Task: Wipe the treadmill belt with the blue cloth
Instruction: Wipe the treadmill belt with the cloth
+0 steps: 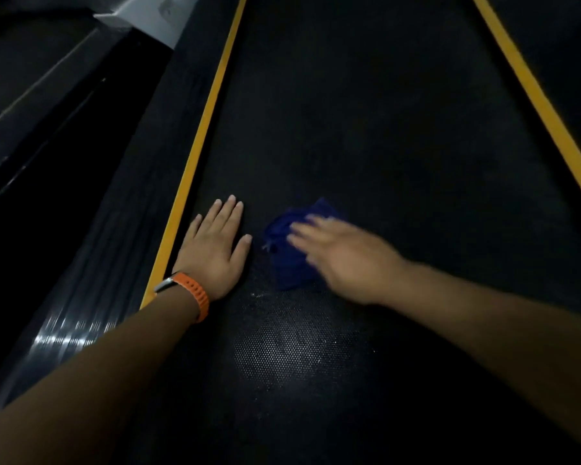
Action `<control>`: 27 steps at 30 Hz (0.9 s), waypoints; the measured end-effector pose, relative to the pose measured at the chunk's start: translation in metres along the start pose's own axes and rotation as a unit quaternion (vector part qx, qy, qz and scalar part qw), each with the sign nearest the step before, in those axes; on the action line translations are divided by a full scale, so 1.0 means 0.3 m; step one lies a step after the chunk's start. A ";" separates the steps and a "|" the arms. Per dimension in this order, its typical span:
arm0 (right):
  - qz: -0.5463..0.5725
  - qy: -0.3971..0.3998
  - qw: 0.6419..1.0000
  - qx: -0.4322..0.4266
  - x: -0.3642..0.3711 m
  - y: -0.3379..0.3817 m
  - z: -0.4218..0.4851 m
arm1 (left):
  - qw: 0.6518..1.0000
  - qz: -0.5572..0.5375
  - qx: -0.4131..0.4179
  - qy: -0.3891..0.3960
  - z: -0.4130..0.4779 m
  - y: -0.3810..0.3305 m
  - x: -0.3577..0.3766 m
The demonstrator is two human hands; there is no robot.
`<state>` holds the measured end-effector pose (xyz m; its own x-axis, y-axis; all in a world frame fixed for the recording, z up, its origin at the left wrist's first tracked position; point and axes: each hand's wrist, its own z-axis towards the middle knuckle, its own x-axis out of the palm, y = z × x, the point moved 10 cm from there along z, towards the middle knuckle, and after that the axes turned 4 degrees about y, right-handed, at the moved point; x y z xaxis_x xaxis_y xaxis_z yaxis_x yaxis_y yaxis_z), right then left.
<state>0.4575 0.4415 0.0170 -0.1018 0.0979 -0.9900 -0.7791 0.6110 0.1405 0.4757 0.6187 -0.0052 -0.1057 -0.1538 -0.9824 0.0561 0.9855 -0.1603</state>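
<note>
The black treadmill belt [366, 129] runs away from me between two yellow edge stripes. A crumpled blue cloth [291, 260] lies on the belt in the lower middle. My right hand [346, 253] presses flat on the cloth with straight fingers and is motion-blurred. My left hand [215, 245] rests flat on the belt just left of the cloth, fingers straight, close to the left yellow stripe [195, 156]. An orange wristband [195, 290] is on my left wrist.
A ribbed dark side rail [108, 236] runs along the left of the belt. A grey frame part [155, 15] stands at the top left. The right yellow stripe [537, 95] borders the belt. A pale dusty patch [289, 354] shows on the belt near me.
</note>
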 end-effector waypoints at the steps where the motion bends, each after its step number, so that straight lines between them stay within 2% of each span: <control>1: -0.003 -0.012 0.999 0.049 -0.020 -0.151 0.024 | 1.000 -0.001 -0.001 0.001 -0.001 0.001 0.001; 3: 0.001 -0.033 0.973 0.228 -0.095 -0.511 0.023 | 1.000 -0.005 -0.001 0.001 -0.002 0.002 0.003; 4: 0.019 -0.025 0.950 0.312 -0.102 -0.611 0.001 | 1.000 -0.006 -0.001 -0.002 -0.001 0.002 0.002; 5: 0.025 -0.025 0.937 0.347 -0.099 -0.609 0.007 | 1.000 -0.005 -0.001 -0.004 -0.001 0.003 0.002; 6: 0.000 -0.036 0.943 0.332 -0.083 -0.523 0.046 | 1.000 -0.005 -0.001 -0.006 0.000 0.004 0.002; 7: -0.013 -0.031 0.965 0.260 -0.053 -0.372 0.109 | 1.000 -0.005 -0.001 -0.008 0.000 0.007 0.002; 9: 0.014 -0.010 0.999 0.049 0.009 -0.052 0.142 | 1.000 -0.003 0.002 -0.008 0.001 0.007 0.005; 10: 0.028 0.014 1.000 -0.005 0.022 -0.014 0.143 | 1.000 -0.002 0.003 -0.009 0.003 0.006 0.004; 11: 0.015 0.007 1.000 -0.022 0.002 -0.059 0.165 | 1.000 -0.002 0.002 -0.007 0.005 0.007 0.004; 12: 0.008 -0.001 1.000 0.020 -0.019 -0.177 0.197 | 1.000 -0.003 0.000 -0.005 0.004 0.008 0.004; 13: 0.001 -0.014 0.995 0.101 -0.046 -0.343 0.232 | 1.000 -0.002 -0.002 -0.004 0.003 0.009 0.003; 15: 0.008 -0.030 0.959 0.281 -0.094 -0.637 0.243 | 1.000 -0.003 -0.005 -0.007 -0.002 0.009 0.002; 16: 0.006 -0.024 0.944 0.328 -0.091 -0.668 0.258 | 1.000 -0.005 -0.005 -0.009 0.000 0.008 0.001; 17: -0.010 -0.023 0.941 0.336 -0.078 -0.617 0.296 | 1.000 -0.007 -0.005 -0.012 0.001 0.009 0.000; 18: -0.024 -0.020 0.955 0.294 -0.054 -0.494 0.353 | 1.000 -0.006 -0.004 -0.013 0.003 0.010 0.000; 20: -0.001 -0.003 0.994 0.107 0.001 -0.150 0.414 | 1.000 0.003 -0.002 -0.009 0.005 0.010 0.005; 21: 0.029 0.010 0.999 0.027 0.024 -0.042 0.407 | 1.000 0.006 -0.001 -0.005 0.003 0.008 0.007; 22: 0.030 0.022 0.999 -0.021 0.013 -0.020 0.407 | 1.000 0.006 -0.002 -0.004 0.003 0.007 0.007; 23: 0.012 0.022 0.999 -0.020 -0.011 -0.084 0.428 | 1.000 0.003 -0.002 -0.005 0.003 0.008 0.005; 24: 0.004 0.016 1.000 0.023 -0.028 -0.212 0.465 | 1.000 -0.001 -0.002 -0.007 0.003 0.007 0.001; 25: -0.012 0.001 0.994 0.110 -0.064 -0.381 0.491 | 1.000 -0.005 -0.002 -0.008 0.002 0.008 -0.001; 27: 0.003 -0.011 0.959 0.283 -0.092 -0.646 0.475 | 1.000 -0.008 -0.002 -0.004 0.001 0.007 0.001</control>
<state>0.6994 0.4323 0.0190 -0.0870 0.1151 -0.9895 -0.3171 0.9384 0.1371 0.4760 0.6206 -0.0057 -0.0976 -0.1699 -0.9806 0.0498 0.9833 -0.1753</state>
